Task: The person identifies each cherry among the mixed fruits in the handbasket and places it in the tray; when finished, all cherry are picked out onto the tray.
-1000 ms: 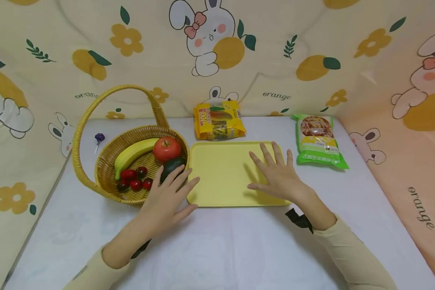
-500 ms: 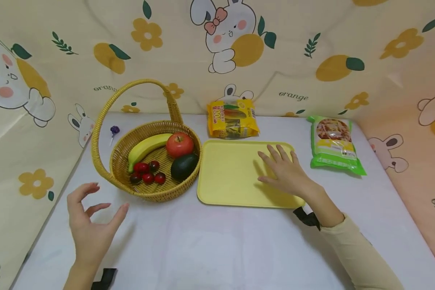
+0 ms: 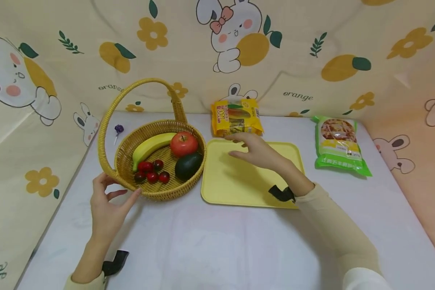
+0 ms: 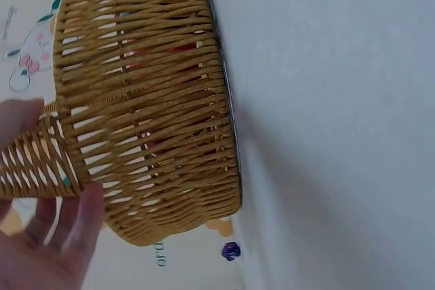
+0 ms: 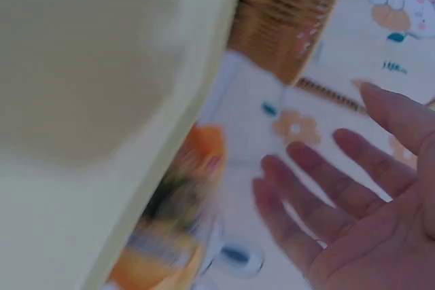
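A wicker basket (image 3: 166,196) with a tall arched handle holds a banana (image 3: 150,148), a red apple (image 3: 184,144), a dark green avocado (image 3: 188,166) and several cherries (image 3: 152,177). My left hand (image 3: 106,209) grips the near-left foot of the basket's handle, thumb and fingers on either side of it; the left wrist view shows the woven wall (image 4: 149,100) close up. Over the back of a yellow tray (image 3: 235,181) hovers my right hand (image 3: 253,151), fingers loosely extended and holding nothing. Just beyond its fingertips lies a yellow snack bag (image 3: 237,117) with a mango picture.
A green and white food packet (image 3: 340,145) lies at the right of the white table (image 3: 203,249). Behind the basket's left side is a purple-wrapped lollipop (image 3: 119,129). Patterned cloth walls (image 3: 188,48) close off the back and both sides.
My left hand has gone from over the basket's front round to its left and taken hold of the handle's foot. My right hand has moved left and back over the tray.
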The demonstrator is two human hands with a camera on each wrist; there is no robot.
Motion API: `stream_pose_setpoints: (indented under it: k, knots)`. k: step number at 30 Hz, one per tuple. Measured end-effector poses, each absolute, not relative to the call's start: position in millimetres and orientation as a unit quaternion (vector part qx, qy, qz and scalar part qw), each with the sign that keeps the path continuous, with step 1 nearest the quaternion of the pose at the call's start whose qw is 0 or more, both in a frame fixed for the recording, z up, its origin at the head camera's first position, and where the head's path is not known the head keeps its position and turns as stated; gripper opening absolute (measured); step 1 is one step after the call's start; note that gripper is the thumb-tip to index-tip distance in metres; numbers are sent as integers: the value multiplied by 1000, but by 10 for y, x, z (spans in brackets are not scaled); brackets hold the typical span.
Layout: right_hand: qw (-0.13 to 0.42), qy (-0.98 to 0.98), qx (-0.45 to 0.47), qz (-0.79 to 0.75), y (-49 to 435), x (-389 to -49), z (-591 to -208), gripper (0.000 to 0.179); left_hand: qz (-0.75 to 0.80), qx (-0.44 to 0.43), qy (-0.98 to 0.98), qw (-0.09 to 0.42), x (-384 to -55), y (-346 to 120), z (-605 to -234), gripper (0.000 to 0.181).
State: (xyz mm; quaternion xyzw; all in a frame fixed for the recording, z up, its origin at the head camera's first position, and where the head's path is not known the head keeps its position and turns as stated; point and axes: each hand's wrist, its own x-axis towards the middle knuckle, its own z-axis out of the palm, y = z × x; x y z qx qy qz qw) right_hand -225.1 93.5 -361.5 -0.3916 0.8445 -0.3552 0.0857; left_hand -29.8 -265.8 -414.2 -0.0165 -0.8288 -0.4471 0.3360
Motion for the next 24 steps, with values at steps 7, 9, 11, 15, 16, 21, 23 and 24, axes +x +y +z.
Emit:
stream_pose_setpoints:
  k: [7, 9, 11, 15, 16, 21, 23, 24]
  knots:
    - [188, 754, -465, -424, 22, -2480, -3407, 42, -451, -65, -819, 349, -342, -2635, -4105, 79]
    - [227, 730, -496, -413, -291, -2497, -3358, 44, -449, -74, -818, 352, -321, -2601, -4046, 79]
    - [263, 706, -525, -396, -601, -2481, -3299, 45, -453, -80, -815, 353, -299, -2586, -4002, 79]
    - [324, 681, -547, -364, -1119, -2420, -3228, 44, -463, -85, -808, 355, -293, -2620, -4021, 78]
    - [338, 679, -546, -356, -1218, -2407, -3228, 44, -465, -87, -806, 356, -293, -2621, -4018, 78]
    - [367, 683, -540, -328, -1525, -2374, -3304, 43, -467, -99, -804, 355, -317, -2622, -4019, 78]
    - [373, 684, -537, -323, -1593, -2359, -3359, 42, -468, -100, -804, 354, -329, -2655, -4069, 79]
    - [377, 685, -535, -320, -1615, -2357, -3395, 41, -467, -101, -804, 354, -338, -2679, -4108, 80]
